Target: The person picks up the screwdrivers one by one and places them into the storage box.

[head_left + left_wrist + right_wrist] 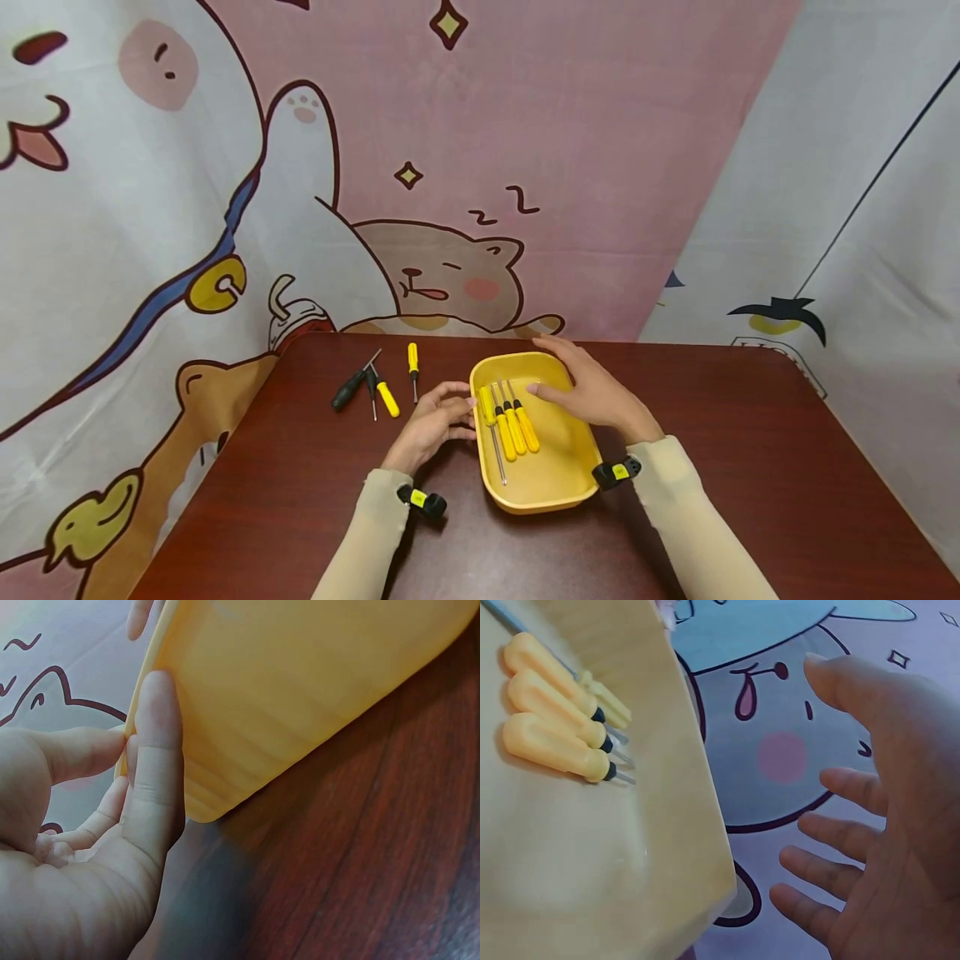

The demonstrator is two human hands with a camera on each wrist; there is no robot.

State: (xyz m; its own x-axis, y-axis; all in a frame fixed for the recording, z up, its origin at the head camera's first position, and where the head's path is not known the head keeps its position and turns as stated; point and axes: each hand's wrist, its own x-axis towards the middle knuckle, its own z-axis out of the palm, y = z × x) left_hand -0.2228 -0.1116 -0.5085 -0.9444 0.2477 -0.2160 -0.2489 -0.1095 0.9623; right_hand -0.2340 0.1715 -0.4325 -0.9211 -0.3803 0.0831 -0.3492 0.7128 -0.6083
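A yellow plastic tray (558, 479) stands on the table, with several yellow-handled screwdrivers (517, 429) lying side by side in its left half. My left hand (429, 427) pinches the tray's left rim between thumb and fingers; the left wrist view shows the rim (129, 742) between them. Over the tray's far right side is my right hand (596, 396), its fingers spread and holding nothing. In the right wrist view that hand (900, 817) is apart from the tray wall (694, 847).
Left of the tray lie a black-handled screwdriver (348, 389), a yellow-handled one (387, 400) and a small dark one (371, 385) close together. Another yellow-handled screwdriver (413, 358) lies farther back. A cartoon-printed cloth (585, 167) hangs behind the brown table (750, 467).
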